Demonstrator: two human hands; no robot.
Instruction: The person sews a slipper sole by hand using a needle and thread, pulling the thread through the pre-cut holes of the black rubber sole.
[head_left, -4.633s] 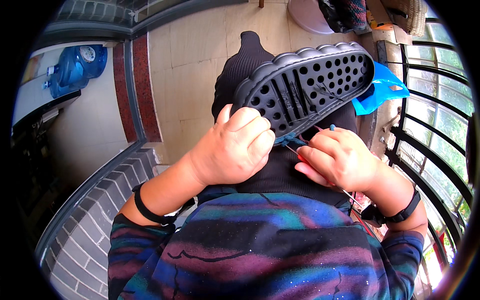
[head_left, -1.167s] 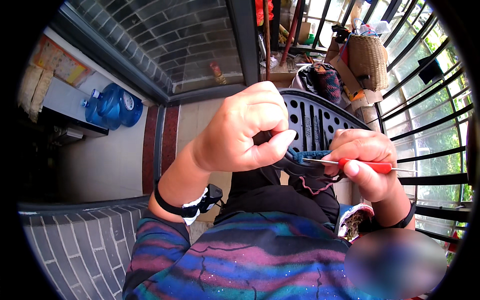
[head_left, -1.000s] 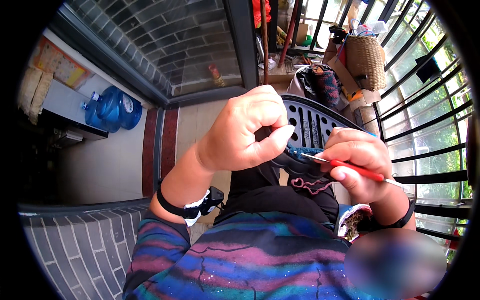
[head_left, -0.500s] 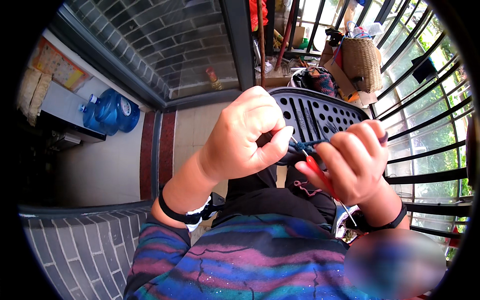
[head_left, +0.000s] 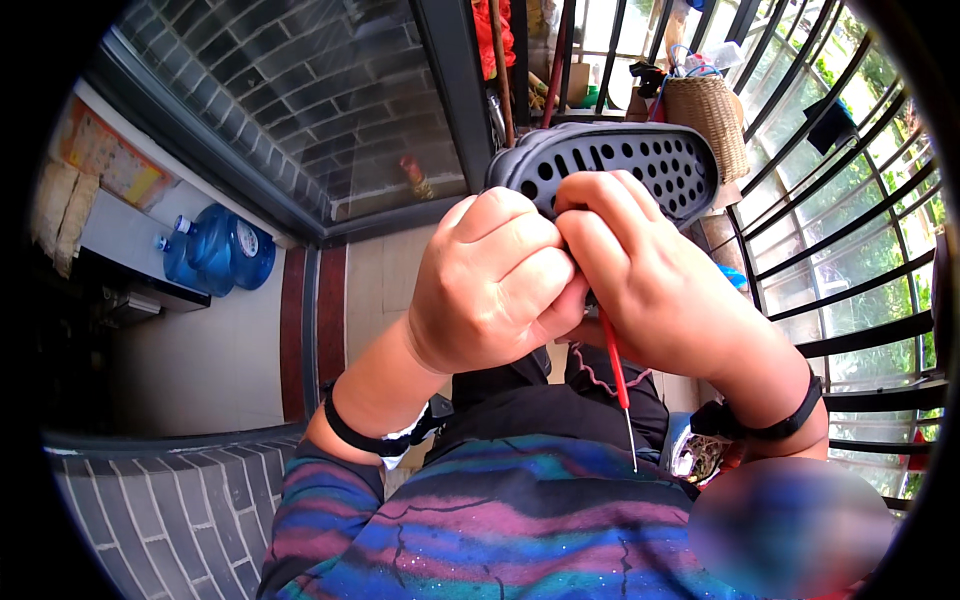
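My left hand is closed in a fist, fingers curled; whatever lies inside it is hidden. Pressed against it, my right hand has its fingers bent over toward the left fist. From under the right hand a crochet hook with a red handle points down toward my shirt, its thin metal end free. Just beyond both hands a dark grey slipper sole full of holes stands tilted, its near edge covered by my fingers. A strand of pinkish yarn hangs below, over my dark trousers.
Blue water bottles stand on the floor at left, past a dark door frame. A woven basket sits at the far right by the barred window. Near my right forearm is a container with mixed contents.
My right hand has moved left and up against the left one, turning its back upward. The hook now points more steeply down. The sole has shifted up and left and tilted.
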